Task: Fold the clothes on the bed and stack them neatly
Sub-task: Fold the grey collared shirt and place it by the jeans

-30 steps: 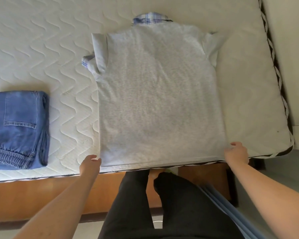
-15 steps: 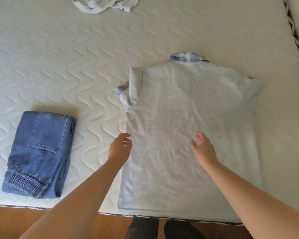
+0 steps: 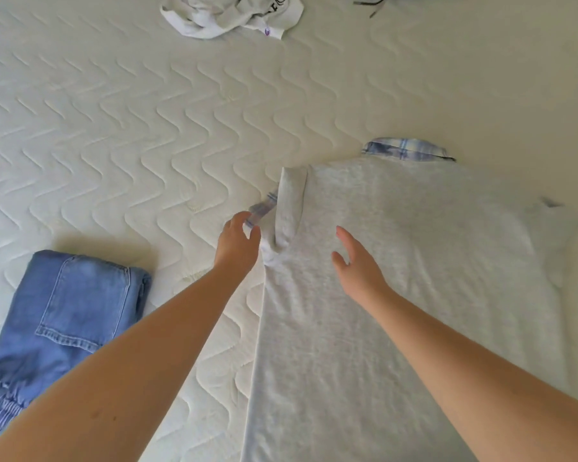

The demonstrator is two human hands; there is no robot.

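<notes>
A grey shirt (image 3: 397, 295) lies flat, back up, on the bed (image 3: 131, 128), its lower edge cut off. The left hand (image 3: 237, 243) hovers spread at the shirt's folded sleeve (contact unclear); the right hand (image 3: 356, 263) hangs open over the shirt. Folded jeans (image 3: 64, 321) sit left of the shirt, a crumpled white garment (image 3: 231, 15) beyond it.

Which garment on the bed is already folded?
The blue jeans at the left, a compact folded bundle. The grey shirt lies spread flat; the white garment lies crumpled.
</notes>
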